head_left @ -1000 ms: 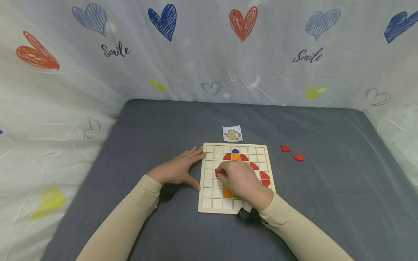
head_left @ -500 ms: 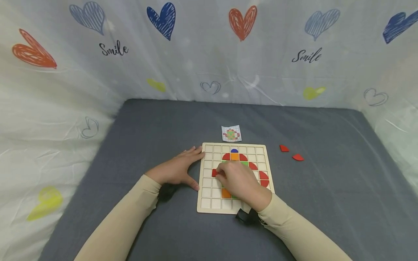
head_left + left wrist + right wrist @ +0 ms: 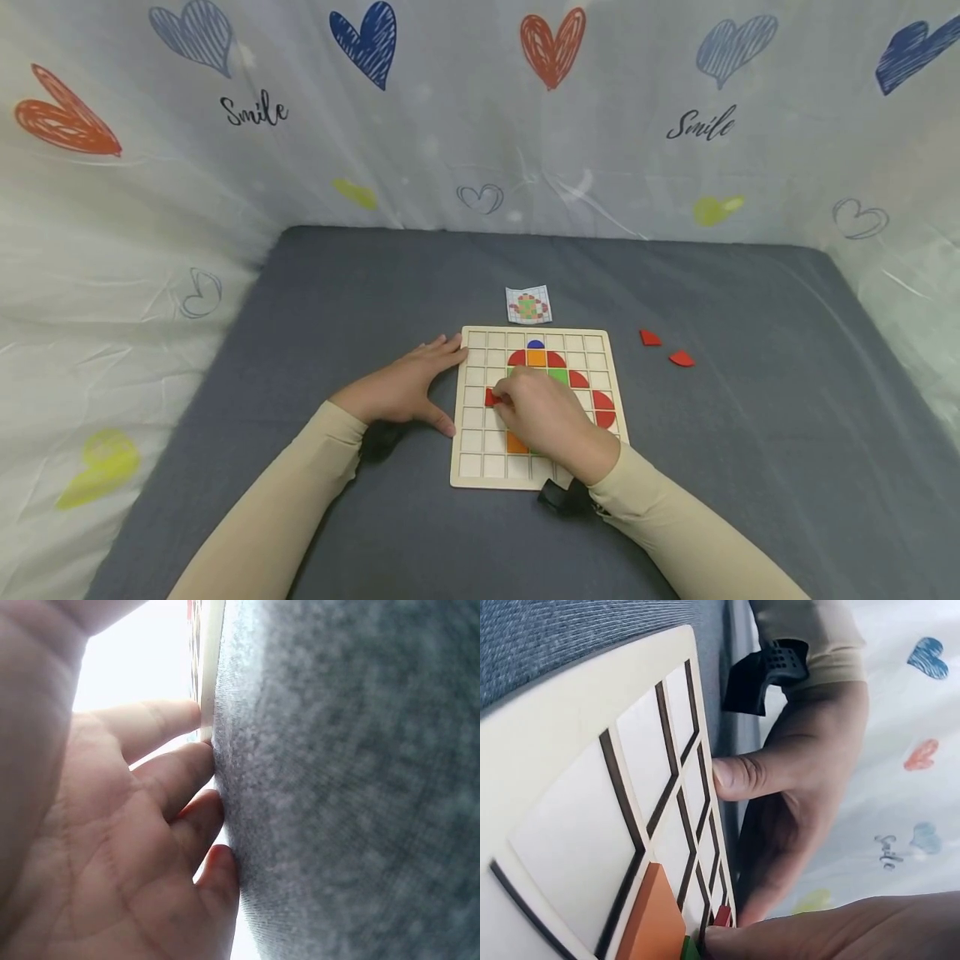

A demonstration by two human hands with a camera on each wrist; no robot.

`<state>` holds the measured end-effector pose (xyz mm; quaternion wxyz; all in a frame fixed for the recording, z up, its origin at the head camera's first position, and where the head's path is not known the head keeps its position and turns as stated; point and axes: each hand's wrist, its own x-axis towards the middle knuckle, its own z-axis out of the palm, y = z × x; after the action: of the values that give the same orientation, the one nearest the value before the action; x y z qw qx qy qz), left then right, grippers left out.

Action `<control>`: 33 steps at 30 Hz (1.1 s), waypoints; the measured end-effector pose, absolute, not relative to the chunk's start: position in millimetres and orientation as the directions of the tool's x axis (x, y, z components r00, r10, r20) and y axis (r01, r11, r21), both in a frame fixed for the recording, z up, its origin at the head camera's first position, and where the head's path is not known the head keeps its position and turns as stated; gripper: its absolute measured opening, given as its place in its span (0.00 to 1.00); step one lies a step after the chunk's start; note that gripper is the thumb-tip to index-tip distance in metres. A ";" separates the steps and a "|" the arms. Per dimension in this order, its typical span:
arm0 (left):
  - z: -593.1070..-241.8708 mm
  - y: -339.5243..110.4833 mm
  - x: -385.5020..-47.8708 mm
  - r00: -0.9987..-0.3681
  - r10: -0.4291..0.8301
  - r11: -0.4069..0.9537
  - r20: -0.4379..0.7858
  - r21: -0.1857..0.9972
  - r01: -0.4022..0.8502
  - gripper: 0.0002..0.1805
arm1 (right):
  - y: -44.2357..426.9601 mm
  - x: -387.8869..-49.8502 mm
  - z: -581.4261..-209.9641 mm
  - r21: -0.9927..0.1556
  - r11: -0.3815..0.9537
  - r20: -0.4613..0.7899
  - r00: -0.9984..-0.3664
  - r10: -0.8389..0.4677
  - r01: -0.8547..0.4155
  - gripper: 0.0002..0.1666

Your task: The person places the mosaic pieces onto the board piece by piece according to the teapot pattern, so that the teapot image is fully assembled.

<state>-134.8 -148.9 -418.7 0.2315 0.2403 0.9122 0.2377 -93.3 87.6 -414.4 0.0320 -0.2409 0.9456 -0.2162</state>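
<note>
A pale wooden grid board (image 3: 471,465) lies on the grey cloth, partly filled with coloured tiles. My left hand (image 3: 401,387) rests at its left edge, thumb and fingers spread. In the left wrist view, the fingertips (image 3: 196,754) touch the board's side. Over the board's middle, my right hand (image 3: 547,412) pinches a small red tile (image 3: 490,397) at a cell left of the pattern. The right wrist view shows only a sliver of this red tile (image 3: 722,915) near the fingertips. An orange tile (image 3: 517,442) sits lower down. The right hand hides the pattern's centre.
Two loose red tiles, one nearer the board (image 3: 650,337) and one farther right (image 3: 682,358), lie on the cloth. A small pattern card (image 3: 528,305) lies beyond the board. Printed curtains (image 3: 450,133) enclose the back and sides.
The red tile at my right fingertips has shifted slightly left and shows more than a second ago. My left hand stays at the board's edge. The whole head view has drifted a little.
</note>
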 end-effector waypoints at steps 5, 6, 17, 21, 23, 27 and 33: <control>-419.4 -149.8 -135.1 -0.777 0.551 0.764 -0.304 0.559 0.323 0.67 | 88.1 -93.9 -413.7 -0.432 0.795 0.033 -0.888 -0.459 -0.426 0.06; -419.4 -149.8 -135.2 -0.777 0.552 0.763 -0.302 0.560 0.324 0.67 | 88.0 -93.9 -413.5 -0.432 0.797 0.031 -0.890 -0.455 -0.422 0.07; -420.0 -149.1 -133.8 -0.783 0.542 0.767 -0.304 0.561 0.312 0.67 | 86.4 -93.9 -415.1 -0.434 0.801 0.047 -0.898 -0.437 -0.412 0.04; -420.0 -150.6 -133.4 -0.786 0.541 0.767 -0.300 0.559 0.314 0.67 | 87.0 -94.2 -413.9 -0.451 0.796 0.050 -0.901 -0.430 -0.404 0.05; -421.5 -151.5 -133.7 -0.784 0.544 0.766 -0.298 0.557 0.320 0.67 | 88.3 -94.0 -412.5 -0.460 0.797 0.039 -0.906 -0.421 -0.390 0.06; -424.5 -151.3 -133.9 -0.781 0.548 0.767 -0.301 0.553 0.325 0.67 | 96.4 -95.6 -408.4 -0.464 0.808 0.023 -0.916 -0.400 -0.365 0.07; -421.7 -148.7 -134.9 -0.784 0.542 0.775 -0.304 0.541 0.326 0.68 | 124.9 -108.7 -405.3 -0.440 0.834 0.053 -0.936 -0.347 -0.334 0.08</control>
<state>-134.9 -148.7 -421.7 0.2277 0.2373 0.9142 0.2369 -108.7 124.9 -405.3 0.0147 -0.1776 0.9574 -0.2272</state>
